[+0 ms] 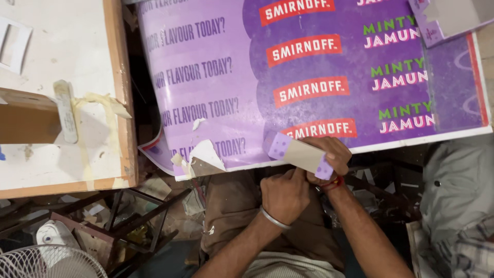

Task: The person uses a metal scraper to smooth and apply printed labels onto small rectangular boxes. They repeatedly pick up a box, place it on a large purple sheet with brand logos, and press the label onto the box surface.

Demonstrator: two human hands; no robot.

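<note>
- White, with a raw wooden edge, the tabletop (67, 154) fills the nine-to-eleven o'clock part of the view; a strip of yellowed tape (95, 100) lies across it, and a white fan guard (49, 262) shows below at seven o'clock.
- Next comes the large purple printed sheet (216, 77) on a white board, running from twelve to three o'clock; its lower left corner is torn, with a peeled flap (206, 153) curling up.
- The left hand (284, 194), a metal bangle (272, 219) on its wrist, is closed in a fist at six o'clock, its grip pinched narrow at the lower edge of the cardboard piece (301, 154).
- That small folded piece, brown inside with purple dotted ends, lies at the sheet's near edge, just above the left hand at its twelve o'clock.
- The right hand (332, 157) has its grip wrapped over the piece's right end, fingers curled on top; the piece stretches out toward that hand's nine o'clock.
- Grey cloth (458, 195) lies at four o'clock.
</note>
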